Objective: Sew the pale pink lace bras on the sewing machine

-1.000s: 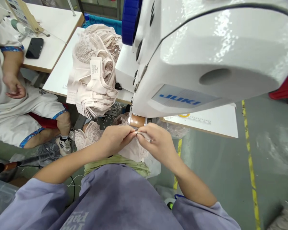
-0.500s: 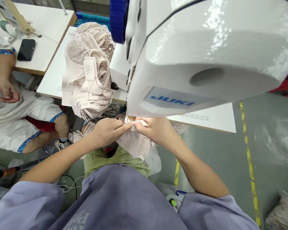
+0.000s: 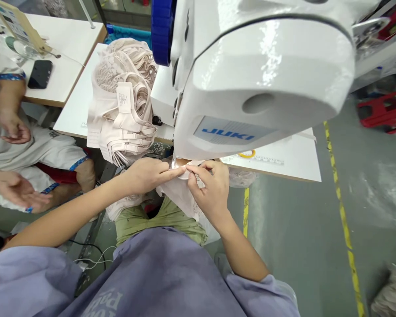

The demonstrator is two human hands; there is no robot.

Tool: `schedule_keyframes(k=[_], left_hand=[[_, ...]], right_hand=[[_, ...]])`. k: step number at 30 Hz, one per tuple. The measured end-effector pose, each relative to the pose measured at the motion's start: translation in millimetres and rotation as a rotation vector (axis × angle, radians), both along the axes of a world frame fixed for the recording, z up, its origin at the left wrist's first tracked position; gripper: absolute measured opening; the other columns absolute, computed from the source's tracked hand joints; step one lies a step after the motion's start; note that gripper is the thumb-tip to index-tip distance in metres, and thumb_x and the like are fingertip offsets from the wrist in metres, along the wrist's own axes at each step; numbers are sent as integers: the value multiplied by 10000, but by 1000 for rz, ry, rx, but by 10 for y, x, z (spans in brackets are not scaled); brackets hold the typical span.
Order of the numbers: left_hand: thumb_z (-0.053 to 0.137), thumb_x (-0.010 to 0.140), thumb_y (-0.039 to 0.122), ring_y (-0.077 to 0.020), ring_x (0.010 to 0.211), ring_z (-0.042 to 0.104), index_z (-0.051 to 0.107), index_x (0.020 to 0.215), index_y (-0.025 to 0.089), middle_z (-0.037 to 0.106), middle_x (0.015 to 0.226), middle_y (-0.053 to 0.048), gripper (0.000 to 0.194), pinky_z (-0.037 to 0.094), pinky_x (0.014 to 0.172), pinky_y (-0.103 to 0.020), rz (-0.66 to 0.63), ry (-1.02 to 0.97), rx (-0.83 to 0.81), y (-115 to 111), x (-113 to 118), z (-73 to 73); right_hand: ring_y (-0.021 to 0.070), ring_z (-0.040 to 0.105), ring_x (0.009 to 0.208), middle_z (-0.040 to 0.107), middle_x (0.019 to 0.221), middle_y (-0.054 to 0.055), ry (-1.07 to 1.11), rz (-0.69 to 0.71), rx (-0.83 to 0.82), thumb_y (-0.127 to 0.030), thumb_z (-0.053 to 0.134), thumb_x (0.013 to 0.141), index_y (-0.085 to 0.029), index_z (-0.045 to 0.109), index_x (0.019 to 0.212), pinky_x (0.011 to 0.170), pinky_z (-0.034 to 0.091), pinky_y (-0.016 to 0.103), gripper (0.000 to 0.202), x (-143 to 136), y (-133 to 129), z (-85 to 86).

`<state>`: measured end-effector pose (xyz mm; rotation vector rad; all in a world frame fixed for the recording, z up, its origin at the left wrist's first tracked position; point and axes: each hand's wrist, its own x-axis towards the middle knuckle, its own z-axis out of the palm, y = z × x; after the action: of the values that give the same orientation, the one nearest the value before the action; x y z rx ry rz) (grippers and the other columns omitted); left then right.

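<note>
A pale beige bra (image 3: 176, 190) hangs from the sewing machine's needle area down over my lap. My left hand (image 3: 148, 174) grips its edge at the left, the index finger stretched along the cloth close under the machine head. From the right, my right hand (image 3: 211, 187) pinches at the same edge with thumb and index finger, its tips almost touching the left fingertip. The white sewing machine (image 3: 260, 70) looms above both hands and hides the needle. What exactly lies between the right fingertips is too small to make out.
A heap of beige bras (image 3: 125, 110) with a white label lies on the table left of the machine. A ruler marking and a yellow ring (image 3: 247, 153) show on the right tabletop. At the left sits a co-worker (image 3: 13, 127), near a black phone (image 3: 40, 74).
My right hand has lifted and turned, its fingers now bent upright in a pinch. My left hand stays nearly in place. The co-worker's second hand has come into view, and the camera has shifted slightly.
</note>
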<state>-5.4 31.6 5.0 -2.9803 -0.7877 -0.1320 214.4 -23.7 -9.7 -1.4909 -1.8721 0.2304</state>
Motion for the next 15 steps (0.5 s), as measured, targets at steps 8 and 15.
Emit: schedule_keyframes(k=[8,15], left_hand=[[431,870,68,-141,487,471,587,1213,214,524,588,27,405,195,452,-266,119,-80,-40,-120,172,129],[450,897,85,-167,516,539,539,1253,112,550,624,5,369,273,435,-299,229,-41,85,-368,356,191]], right_hand=[[80,511,560,512,1287,146,515,-3,-295,-362,535,947,-233,329,1392,556,468,277,507,-23,-160,-305],[251,591,1068,580,1187,105,270,73,-221,-279,524,911,-250,649,1204,871,512,398,320,165,78,-81]])
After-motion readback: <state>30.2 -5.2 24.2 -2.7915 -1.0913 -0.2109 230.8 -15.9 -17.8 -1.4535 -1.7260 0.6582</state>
